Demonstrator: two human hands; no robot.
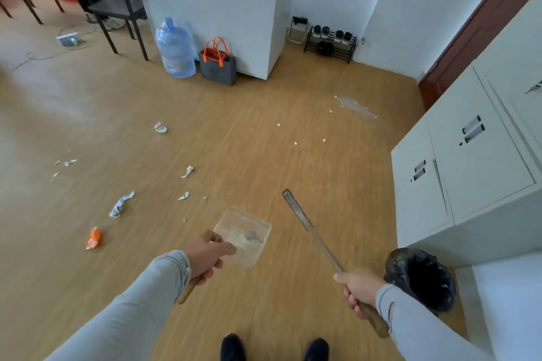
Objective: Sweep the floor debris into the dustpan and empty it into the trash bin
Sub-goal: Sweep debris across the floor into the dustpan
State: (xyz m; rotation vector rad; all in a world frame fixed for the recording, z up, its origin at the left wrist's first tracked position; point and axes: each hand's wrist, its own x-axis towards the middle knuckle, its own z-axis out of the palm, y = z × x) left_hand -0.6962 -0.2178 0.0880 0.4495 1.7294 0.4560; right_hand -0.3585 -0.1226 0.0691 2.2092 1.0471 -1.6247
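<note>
The left hand [209, 255] grips the handle of the clear dustpan [245, 236], held above the floor [264, 155]; the right hand [359, 287] grasps the broom [311, 228]. Paper scraps [121, 204] and an orange wrapper [94, 238] lie to the left, near crumbs [356, 105] far right. The lined trash bin [422, 278] stands near right. Sweeping seems barely begun; next, likely gather the left debris toward the dustpan.

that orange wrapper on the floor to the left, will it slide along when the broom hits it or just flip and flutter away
The orange wrapper looks crumpled and thin, so it is probably very light and floppy. A push from the broom would likely make it skid over the smooth wood floor, though it may flip or lift.
</note>
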